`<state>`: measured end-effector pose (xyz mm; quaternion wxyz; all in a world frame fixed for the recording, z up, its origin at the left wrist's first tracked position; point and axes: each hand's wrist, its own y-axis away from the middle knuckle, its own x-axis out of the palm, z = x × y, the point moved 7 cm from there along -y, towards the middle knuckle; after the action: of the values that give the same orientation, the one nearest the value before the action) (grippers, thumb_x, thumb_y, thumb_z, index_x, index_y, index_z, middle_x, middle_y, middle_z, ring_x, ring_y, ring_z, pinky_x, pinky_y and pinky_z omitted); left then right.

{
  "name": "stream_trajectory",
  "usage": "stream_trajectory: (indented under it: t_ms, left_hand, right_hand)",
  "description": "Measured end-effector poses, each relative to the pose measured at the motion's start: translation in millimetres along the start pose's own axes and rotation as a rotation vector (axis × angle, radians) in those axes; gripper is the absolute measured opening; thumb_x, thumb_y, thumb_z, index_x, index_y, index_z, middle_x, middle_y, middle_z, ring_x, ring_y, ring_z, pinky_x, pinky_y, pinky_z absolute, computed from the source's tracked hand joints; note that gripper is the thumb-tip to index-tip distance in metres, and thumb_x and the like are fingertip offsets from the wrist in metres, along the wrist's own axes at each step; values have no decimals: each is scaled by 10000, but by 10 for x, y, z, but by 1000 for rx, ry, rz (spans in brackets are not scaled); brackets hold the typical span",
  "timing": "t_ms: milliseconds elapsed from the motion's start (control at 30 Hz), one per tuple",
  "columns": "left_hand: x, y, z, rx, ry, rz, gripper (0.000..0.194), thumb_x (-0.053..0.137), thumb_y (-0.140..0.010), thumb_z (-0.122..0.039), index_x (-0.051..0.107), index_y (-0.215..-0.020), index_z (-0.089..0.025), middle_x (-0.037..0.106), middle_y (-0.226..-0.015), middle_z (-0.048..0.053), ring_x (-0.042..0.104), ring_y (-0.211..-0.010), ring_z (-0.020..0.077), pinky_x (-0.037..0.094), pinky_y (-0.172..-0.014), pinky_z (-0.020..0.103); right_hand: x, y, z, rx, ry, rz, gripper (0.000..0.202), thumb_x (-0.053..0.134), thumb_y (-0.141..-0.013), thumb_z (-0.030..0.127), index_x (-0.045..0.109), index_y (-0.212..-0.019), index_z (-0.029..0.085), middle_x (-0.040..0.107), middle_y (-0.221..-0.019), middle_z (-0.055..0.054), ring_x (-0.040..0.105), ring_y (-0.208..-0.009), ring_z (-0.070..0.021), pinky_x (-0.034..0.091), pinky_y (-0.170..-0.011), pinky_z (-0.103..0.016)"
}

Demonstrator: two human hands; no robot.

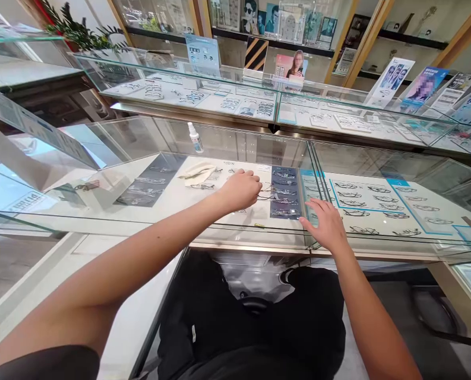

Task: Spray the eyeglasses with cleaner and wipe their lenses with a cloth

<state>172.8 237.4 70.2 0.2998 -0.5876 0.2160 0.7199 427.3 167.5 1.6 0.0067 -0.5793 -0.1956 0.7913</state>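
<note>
My left hand (241, 190) is over the glass display counter (172, 219), its fingers curled closed. A thin-framed pair of eyeglasses (264, 196) pokes out from under its fingers; the rest of the pair is hidden by the hand. My right hand (326, 221) lies on the glass near the counter's front edge, fingers spread and holding nothing. Left of my left hand is a crumpled cream cloth (198, 173). Behind the cloth stands a white spray bottle (195, 138). A small yellow object (259, 226), too small to name, lies close to the front edge.
Under the glass, rows of eyeglasses rest on a dark blue panel (285, 192) and on white trays with blue borders (378, 196). A glass seam (318, 171) runs beside my right hand. Farther back is a second display case (227, 87) with advertising cards (203, 55) on it.
</note>
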Motion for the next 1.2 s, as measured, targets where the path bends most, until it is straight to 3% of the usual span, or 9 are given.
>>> stream_trajectory:
  t_ms: [200, 333, 467, 633, 700, 767, 900, 1033, 1200]
  left_hand:
    - [129, -19, 59, -23, 26, 5, 210, 559, -965, -197, 764, -960, -149, 778, -1062, 152, 676, -1080, 340, 440, -856, 465]
    - [122, -27, 96, -30, 100, 2, 132, 626, -917, -249, 726, -966, -178, 774, -1054, 132, 666, -1094, 338, 441, -895, 457]
    - [113, -28, 111, -63, 163, -7, 213, 680, -879, -337, 682, -1022, -179, 756, -1040, 130, 656, -1084, 339, 455, -927, 461]
    - [61, 106, 195, -84, 208, -70, 219, 635, -938, -394, 677, -1009, -191, 735, -1130, 137, 639, -1116, 341, 466, -964, 478]
    - [77, 225, 399, -159, 204, -108, 279, 576, -997, -435, 699, -1049, -190, 717, -1230, 151, 631, -1164, 350, 463, -1007, 500]
    - [157, 384, 742, -314, 182, -132, 341, 537, -1030, -457, 728, -1113, -186, 668, -1387, 178, 595, -1284, 385, 442, -1076, 538]
    - [464, 755, 1469, -607, 210, -105, 444, 589, -997, -503, 733, -1304, -216, 526, -1623, 189, 471, -1476, 460, 380, -1168, 625]
    - [689, 1027, 1840, -685, 329, -70, 489, 609, -958, -512, 735, -1317, -204, 689, -1410, 174, 615, -1310, 433, 447, -1118, 581]
    - [694, 1488, 2235, -921, 612, -321, 428, 721, -850, -427, 765, -1213, -205, 758, -1151, 112, 708, -1049, 312, 547, -905, 402]
  right_hand:
    - [-14, 5, 15, 8, -8, -10, 575, 585, -1018, 619, 663, -1431, 228, 654, -1555, -122, 587, -1410, -379, 455, -1182, -573]
    - [-19, 8, 15, 9, -2, -14, 570, 593, -1014, 619, 663, -1430, 236, 656, -1555, -116, 589, -1411, -378, 462, -1175, -576]
    - [-16, 15, 10, 3, 5, -23, 571, 597, -1011, 618, 664, -1432, 238, 664, -1546, -119, 599, -1399, -382, 468, -1172, -583]
    - [-22, 24, 12, -19, 3, -37, 554, 600, -1011, 604, 669, -1434, 252, 675, -1535, -124, 617, -1379, -389, 488, -1154, -597]
    - [-24, 25, 8, -22, 9, -39, 548, 599, -1013, 603, 672, -1425, 250, 678, -1531, -121, 621, -1373, -387, 494, -1148, -594]
    - [-22, 25, 2, -21, 20, -37, 545, 596, -1015, 605, 672, -1417, 245, 677, -1531, -117, 622, -1372, -382, 497, -1147, -587]
    - [-8, 29, -11, -16, 39, -28, 535, 592, -1021, 602, 663, -1416, 249, 675, -1535, -108, 621, -1369, -378, 495, -1150, -582]
    - [4, 38, -27, -7, 44, -25, 518, 584, -1028, 590, 660, -1415, 255, 677, -1533, -98, 619, -1368, -373, 496, -1153, -581]
    - [6, 46, -36, -23, 43, -44, 512, 575, -1035, 590, 663, -1410, 253, 686, -1519, -113, 629, -1360, -378, 498, -1151, -590]
